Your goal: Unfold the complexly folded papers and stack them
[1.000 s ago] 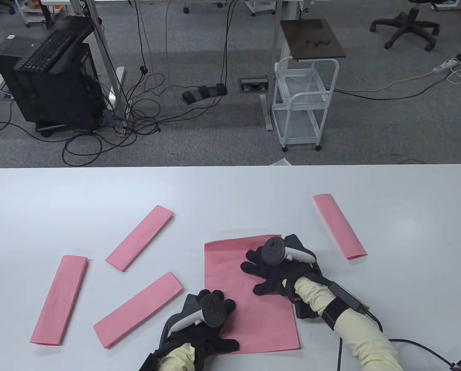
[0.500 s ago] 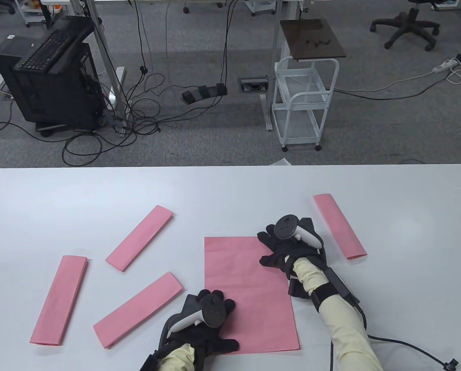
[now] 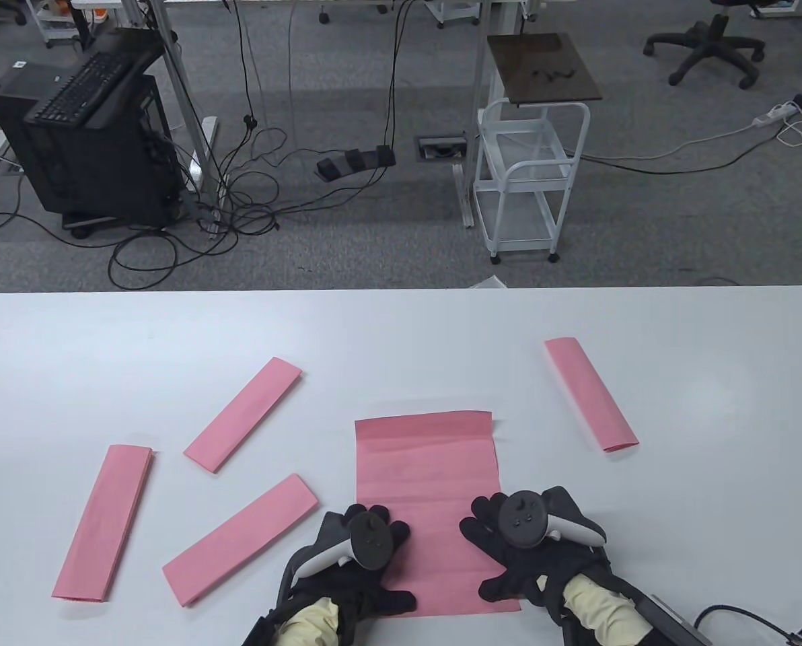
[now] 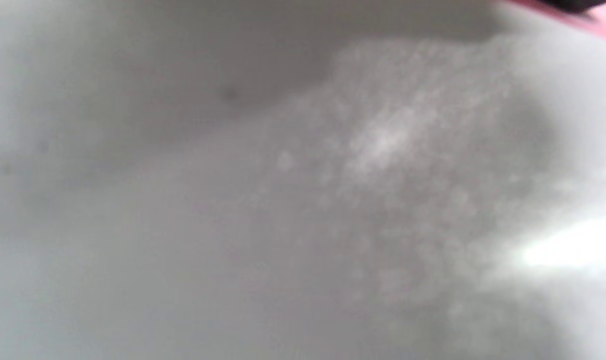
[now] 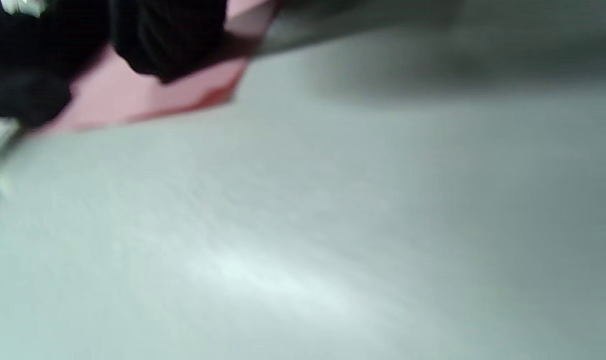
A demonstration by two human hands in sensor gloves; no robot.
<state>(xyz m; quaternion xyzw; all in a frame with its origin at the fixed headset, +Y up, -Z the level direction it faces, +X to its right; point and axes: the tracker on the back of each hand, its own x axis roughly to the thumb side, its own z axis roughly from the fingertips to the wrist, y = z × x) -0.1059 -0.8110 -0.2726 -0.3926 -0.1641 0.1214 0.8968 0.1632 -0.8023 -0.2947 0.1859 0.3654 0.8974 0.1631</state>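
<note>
down at the near edge of the white table (image 3: 401, 323), the unfolded pink sheet (image 3: 428, 471) lies flat with both gloved hands on its near end. pretty sure the point is to pin it so it stays flat, since the crease lines across it are visible and its far right corner curls up a little.

left hand (image 3: 357, 568) rests on the near left corner, fingers spread flat, thumb out over the paper, not clenched on anything. right hand (image 3: 522, 552) sits on the near right edge, fingers splayed and pressing, thumb reaching in toward the sheet. neither one is actually grasping, just palms down. right wrist view shows dark fingertips (image 5: 168, 45) lying on pink paper right at its corner; left wrist view is mostly a blur of tabletop.

four folded strips are not opened yet: three on the left (image 3: 243, 414) (image 3: 103, 523) (image 3: 239, 538) and one far right (image 3: 591, 393), all well apart from the sheet. looks like this sheet is the base of the stack.
</note>
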